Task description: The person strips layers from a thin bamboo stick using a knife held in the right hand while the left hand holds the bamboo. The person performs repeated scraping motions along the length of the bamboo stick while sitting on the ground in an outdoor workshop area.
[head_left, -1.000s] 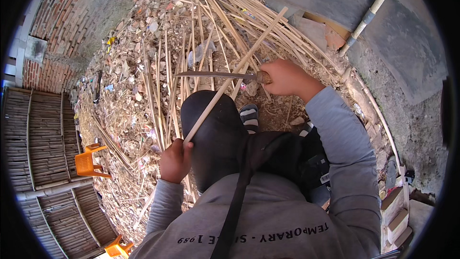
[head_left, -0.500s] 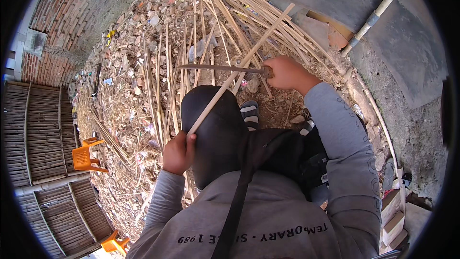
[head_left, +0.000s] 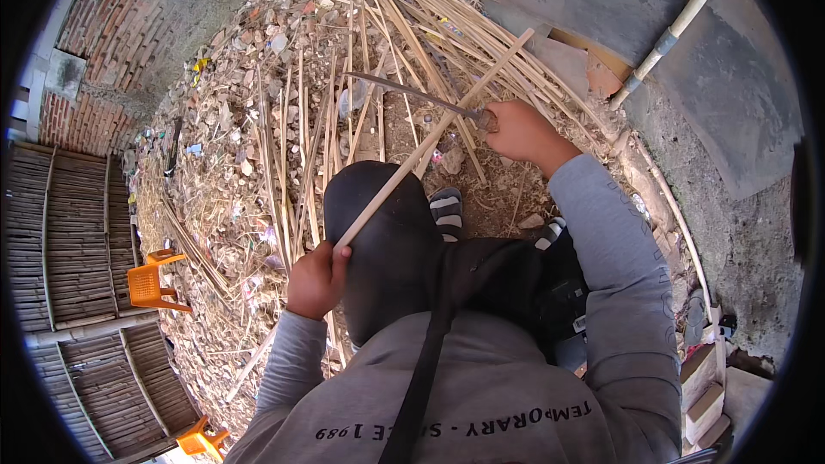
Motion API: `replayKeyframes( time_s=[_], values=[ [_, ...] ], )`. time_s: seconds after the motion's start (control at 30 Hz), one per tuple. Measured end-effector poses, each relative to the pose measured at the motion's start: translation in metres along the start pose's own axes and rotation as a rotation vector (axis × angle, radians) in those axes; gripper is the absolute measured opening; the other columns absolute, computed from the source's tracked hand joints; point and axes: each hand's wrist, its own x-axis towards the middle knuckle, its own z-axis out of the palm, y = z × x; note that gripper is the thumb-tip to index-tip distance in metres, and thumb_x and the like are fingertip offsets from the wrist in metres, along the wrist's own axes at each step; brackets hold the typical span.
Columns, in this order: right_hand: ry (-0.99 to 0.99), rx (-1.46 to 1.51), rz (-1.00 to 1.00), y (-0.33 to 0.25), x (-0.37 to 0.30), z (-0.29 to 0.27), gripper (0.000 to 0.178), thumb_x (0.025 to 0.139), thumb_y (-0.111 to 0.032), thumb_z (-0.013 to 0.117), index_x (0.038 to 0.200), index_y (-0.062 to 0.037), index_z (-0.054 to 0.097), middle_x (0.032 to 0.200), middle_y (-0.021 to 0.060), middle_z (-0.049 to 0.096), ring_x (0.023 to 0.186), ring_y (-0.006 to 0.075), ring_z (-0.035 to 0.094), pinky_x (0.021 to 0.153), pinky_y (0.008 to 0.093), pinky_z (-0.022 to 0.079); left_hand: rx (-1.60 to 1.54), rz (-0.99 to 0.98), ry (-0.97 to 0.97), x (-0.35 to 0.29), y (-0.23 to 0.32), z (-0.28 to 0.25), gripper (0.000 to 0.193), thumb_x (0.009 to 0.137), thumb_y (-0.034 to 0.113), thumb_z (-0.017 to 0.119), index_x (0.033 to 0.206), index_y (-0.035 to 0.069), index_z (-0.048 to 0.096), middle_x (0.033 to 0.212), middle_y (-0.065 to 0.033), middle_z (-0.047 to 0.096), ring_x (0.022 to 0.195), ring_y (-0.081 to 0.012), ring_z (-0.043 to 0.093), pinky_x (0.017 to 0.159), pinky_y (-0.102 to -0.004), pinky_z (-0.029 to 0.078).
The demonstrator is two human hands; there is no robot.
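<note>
My left hand (head_left: 316, 280) is closed around the near end of a long, pale bamboo strip (head_left: 391, 182). The strip slants up and away to the right across a black-covered knee (head_left: 375, 228). In my right hand (head_left: 526, 131) is the handle of a long-bladed knife (head_left: 412, 92), fingers wrapped around it. The blade points left and slightly away from me, crossing the strip at its upper part; whether it cuts into the strip I cannot tell. Several more bamboo strips (head_left: 464, 26) lie in a loose heap on the ground beyond.
Dry shavings and rubble cover the ground (head_left: 232, 206). An orange plastic chair (head_left: 155, 282) stands at the left by a bamboo-slat wall (head_left: 77, 232). At the right rise a concrete wall (head_left: 687, 155) and a pale pipe (head_left: 679, 26). A sandalled foot (head_left: 446, 212) is below the strip.
The knife has slid along the strip toward its far end, and its tip has swung up and away. The strip's far end has dipped slightly; my left hand has barely moved.
</note>
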Motion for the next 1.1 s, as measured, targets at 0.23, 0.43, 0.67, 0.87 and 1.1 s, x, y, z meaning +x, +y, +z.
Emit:
replayKeyframes(
  time_s=[0.23,0.43,0.67,0.87,1.1],
  values=[
    [0.036,-0.043,-0.029,0.012,-0.003,0.009,0.037,0.077,-0.019,0.072,0.110,-0.0034,0.070,0.091,0.0228,0.070,0.090,0.0427,0.068,0.079,0.0501,0.054,-0.055,-0.021,-0.014,-0.009,-0.008,0.012,0.040,0.103,0.033,0.058,0.077,0.003,0.051,0.062,-0.0239,0.057,0.060,-0.0471,0.059,0.053,-0.0548,0.043],
    [0.129,-0.035,-0.084,-0.018,-0.008,-0.008,0.025,0.077,-0.019,0.070,0.098,-0.0055,0.069,0.086,0.0215,0.070,0.084,0.0421,0.068,0.076,0.0515,0.053,-0.065,-0.022,-0.007,-0.008,-0.009,0.005,0.041,0.103,0.033,0.057,0.076,0.003,0.051,0.061,-0.0241,0.056,0.060,-0.0471,0.059,0.053,-0.0544,0.042],
    [0.134,0.055,0.021,0.019,0.002,-0.008,0.031,0.076,-0.018,0.072,0.104,-0.0049,0.071,0.092,0.0233,0.071,0.088,0.0414,0.068,0.078,0.0497,0.054,-0.071,-0.015,-0.049,0.000,0.001,-0.003,0.042,0.104,0.033,0.055,0.076,0.001,0.051,0.061,-0.0251,0.055,0.060,-0.0476,0.058,0.054,-0.0535,0.041],
    [0.139,0.022,-0.096,-0.013,-0.009,-0.017,0.037,0.075,-0.019,0.071,0.109,-0.0039,0.071,0.092,0.0233,0.071,0.089,0.0422,0.068,0.080,0.0486,0.054,-0.139,-0.039,-0.063,-0.009,-0.009,-0.001,0.043,0.104,0.033,0.055,0.077,0.000,0.053,0.062,-0.0257,0.056,0.061,-0.0476,0.058,0.053,-0.0520,0.041],
    [0.164,0.058,0.023,0.007,-0.001,-0.015,0.031,0.077,-0.018,0.069,0.105,-0.0039,0.070,0.089,0.0219,0.070,0.087,0.0426,0.067,0.078,0.0500,0.053,-0.201,-0.032,-0.057,-0.003,-0.008,-0.002,0.045,0.107,0.035,0.052,0.078,-0.001,0.053,0.062,-0.0246,0.054,0.059,-0.0449,0.057,0.053,-0.0486,0.040]
  ],
)
